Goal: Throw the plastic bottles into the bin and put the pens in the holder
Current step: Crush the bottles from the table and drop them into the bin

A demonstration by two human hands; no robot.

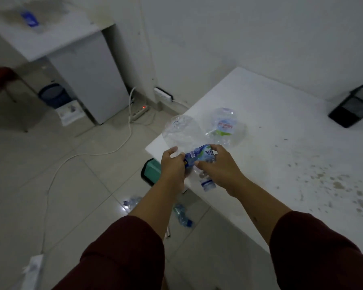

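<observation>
Both hands meet at the near left corner of the white desk; the left hand and right hand each have their grip closed on one crumpled blue-labelled bottle, held just above the desk edge. Two more clear bottles lie beside it on the same corner — an unlabelled one overhanging the left edge, and a green-labelled one further in. Below the corner stands a green bin, partly hidden by the left forearm; two bottles lie on the floor near it. A black mesh holder sits at the far right edge of the desk; no pens are discernible. Risk, as a judgement: the bin mouth is mostly out of sight, so a blind drop could miss; a sleeve sweeping the corner could knock the overhanging bottle to the floor.
</observation>
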